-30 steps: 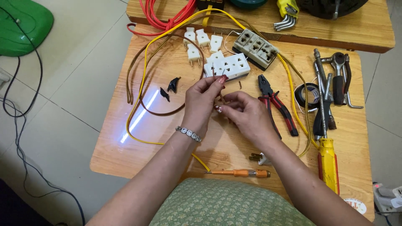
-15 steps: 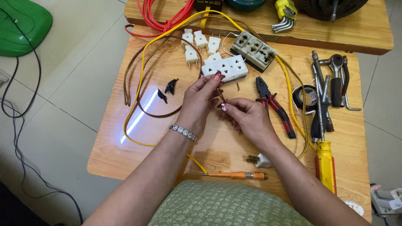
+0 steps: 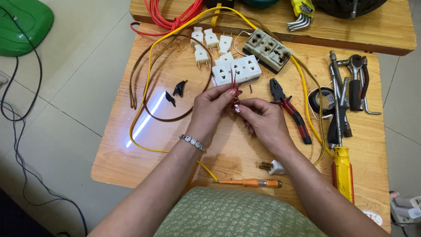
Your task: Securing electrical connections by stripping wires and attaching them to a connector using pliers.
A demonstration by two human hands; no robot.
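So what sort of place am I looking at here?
Probably a home or small-workshop electrical bench: a low wooden table on a tiled floor, strewn with white plugs, a socket strip, pliers and a yellow wire. The left hand and right hand pinch a thin wire end.

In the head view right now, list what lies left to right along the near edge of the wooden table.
Orange-handled screwdriver → loose white plug → yellow-handled screwdriver, which stands lengthwise. The left hand and right hand work farther back.
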